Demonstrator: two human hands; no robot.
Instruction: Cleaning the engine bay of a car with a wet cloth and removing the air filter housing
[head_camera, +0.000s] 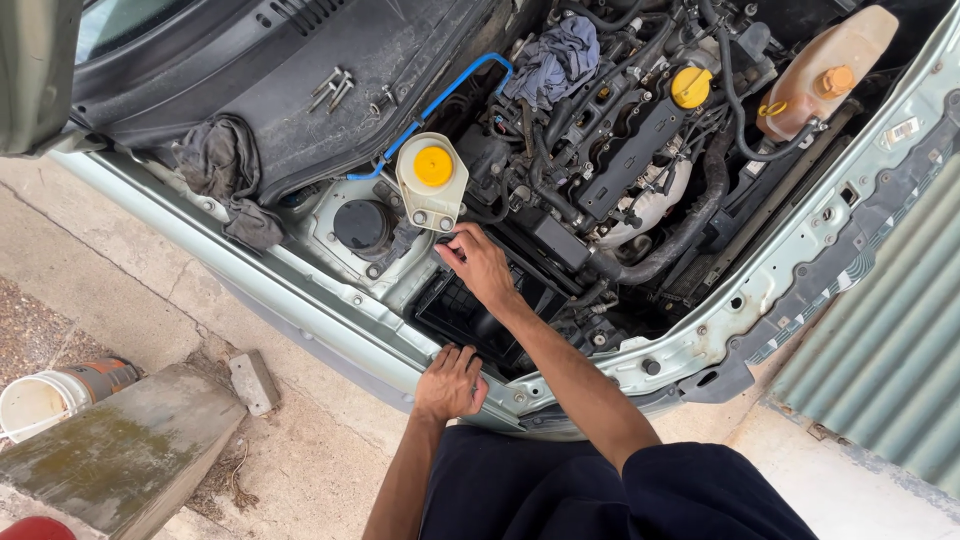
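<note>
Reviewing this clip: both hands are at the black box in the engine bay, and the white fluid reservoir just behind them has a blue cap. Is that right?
Not quite. The cap on the white fluid reservoir is yellow, not blue, as the head view shows. The rest holds: the left hand and the right hand are both at the black box in the engine bay.

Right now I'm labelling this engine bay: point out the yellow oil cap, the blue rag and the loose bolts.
yellow oil cap (691, 87), head view, cap top.
blue rag (556, 58), head view, bunched middle.
loose bolts (331, 91), head view, shanks.
</note>
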